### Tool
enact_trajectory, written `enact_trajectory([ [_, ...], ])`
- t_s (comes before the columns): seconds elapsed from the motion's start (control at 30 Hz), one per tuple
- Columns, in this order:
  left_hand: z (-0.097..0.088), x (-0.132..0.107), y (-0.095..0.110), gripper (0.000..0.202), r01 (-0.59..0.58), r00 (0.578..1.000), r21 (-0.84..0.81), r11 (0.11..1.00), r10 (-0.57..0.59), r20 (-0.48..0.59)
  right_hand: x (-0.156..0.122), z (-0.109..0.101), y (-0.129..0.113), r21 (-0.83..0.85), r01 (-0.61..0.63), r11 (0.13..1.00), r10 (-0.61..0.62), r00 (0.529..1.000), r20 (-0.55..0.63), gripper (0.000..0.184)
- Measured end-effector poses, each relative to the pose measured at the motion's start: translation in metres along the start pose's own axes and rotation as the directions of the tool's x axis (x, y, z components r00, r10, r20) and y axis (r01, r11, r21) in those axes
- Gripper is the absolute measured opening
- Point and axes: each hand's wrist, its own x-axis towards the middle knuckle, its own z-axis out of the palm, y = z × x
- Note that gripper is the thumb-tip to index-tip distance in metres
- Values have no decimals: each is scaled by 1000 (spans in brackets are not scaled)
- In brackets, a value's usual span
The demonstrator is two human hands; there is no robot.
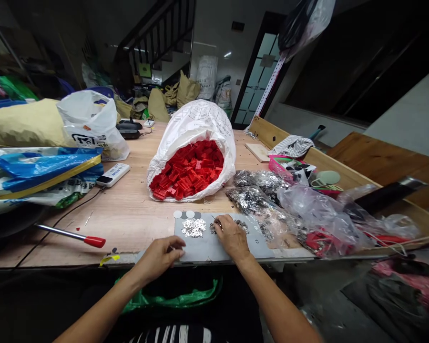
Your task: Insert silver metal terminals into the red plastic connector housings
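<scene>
Fingers point(226, 221) of the right hand point(234, 239) bent down over the small metal fittings point(242, 226) on the grey mat point(203, 248), tips close together; whether they had hold of a piece could not be told. Those of the left hand point(159, 256) were loosely curled near the mat's left side, thumb parted from the forefinger, with nothing visible between them.

Handling pieces this small probably called for a light fingertip pinch, lifting one at a time, with the wrist kept off the neighbouring heap so that the two kinds did not mix.

The fittings lay in a loose scatter, partly hidden by the right hand, and looked greyish and darker than the flat silver plates point(193, 227) to their left. Those plates were bright, thin and heaped at all angles. Beyond, on the worktop point(137, 193), a white sack point(200, 116) gaped, showing red blocks point(191, 171).
</scene>
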Motion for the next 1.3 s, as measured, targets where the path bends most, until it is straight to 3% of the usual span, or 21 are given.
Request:
enact_trajectory([
  [0.07,-7,23,6,23,-53,969,257,965,112,-218,-4,2,1,39,2,999,0,998,-65,6],
  [0.17,-13,61,9,39,-6,915,362,932,151,-374,-11,9,0,126,31,992,-14,991,-137,5],
  [0.33,-14,111,4,47,139,863,443,886,111,-492,-27,22,-3,251,131,959,-72,970,-232,7],
  [0.5,-18,127,-2,26,218,829,472,854,93,-551,-36,26,-3,358,184,916,-90,961,-263,11],
  [0.63,-21,117,-3,7,213,808,484,849,126,-576,-36,23,-2,447,149,882,-35,967,-254,12],
  [0.83,-13,87,-6,6,71,789,502,862,259,-557,-36,16,-11,537,140,832,-17,974,-227,12],
  [1.0,0,52,-9,23,-108,779,455,884,360,-514,-39,2,-25,640,84,764,35,985,-171,14],
  [1.13,8,20,-6,25,-281,721,405,870,470,-509,-40,-12,-39,691,66,720,41,990,-137,16],
  [1.3,12,-7,3,27,-340,709,377,861,498,-499,-42,-24,-58,711,102,696,-22,992,-121,16],
])
